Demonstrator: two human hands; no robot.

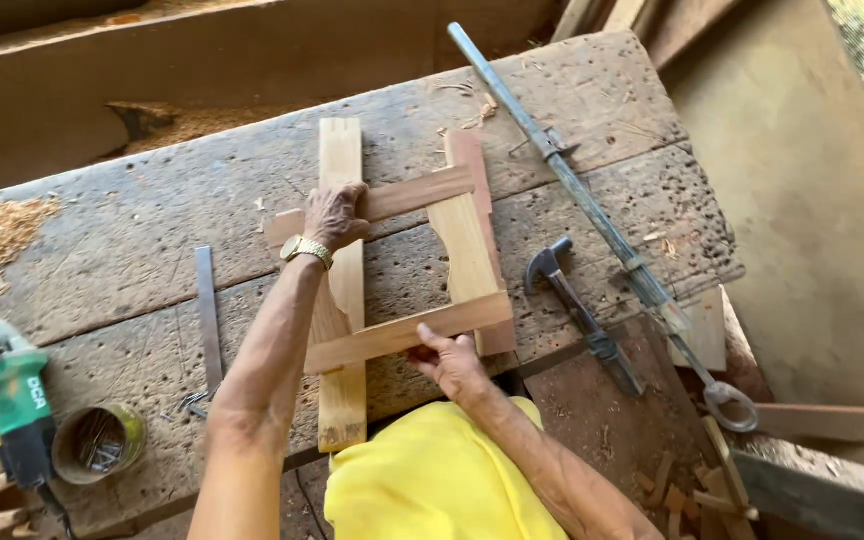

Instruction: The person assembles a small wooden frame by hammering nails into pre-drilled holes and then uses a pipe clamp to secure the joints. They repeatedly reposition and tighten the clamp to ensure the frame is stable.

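Rough workbench bore a wooden frame, four pieces already crossed; left hand was pressed flat on it, right hand clamped on the lower crosspiece; hammer lay untouched.

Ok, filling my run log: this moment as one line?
left hand: pressing wooden frame | right hand: gripping lower crosspiece | hammer: idle on workbench

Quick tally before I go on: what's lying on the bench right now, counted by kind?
Wooden frame pieces under the left hand and right hand: 4 (uprights, crosspieces)
Hammer: 1
Long metal bar clamp: 1
Flat metal ruler: 1
Green angle grinder: 1
Tin of nails: 1
Total: 9
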